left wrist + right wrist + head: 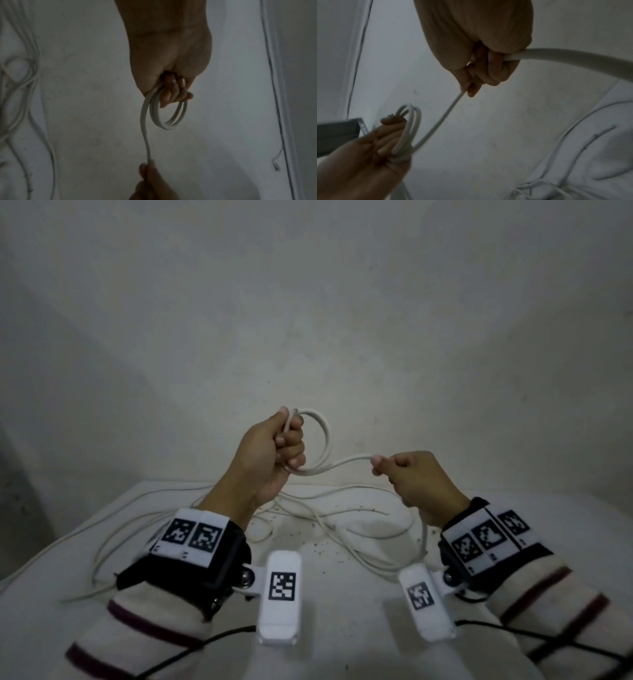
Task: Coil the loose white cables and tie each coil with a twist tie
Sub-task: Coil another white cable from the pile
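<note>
My left hand point(274, 446) is raised above the table, its fingers curled round a small coil of white cable point(324, 436) with two or three loops. The same coil point(164, 119) hangs below the fist in the left wrist view. From the coil the cable runs right to my right hand point(404, 470), which grips it in a fist, thumb and forefinger pinching the strand. Past that fist, the cable point(573, 56) curves away and drops to the table. In the right wrist view the coil point(412, 125) sits in my left hand point(376, 148).
Several loose white cables point(308, 515) lie tangled on the white table point(342, 594) below my hands. A thin twist tie point(359, 511) lies among them. Dark specks dot the table. A pale wall rises close behind. Black leads cross the near edge.
</note>
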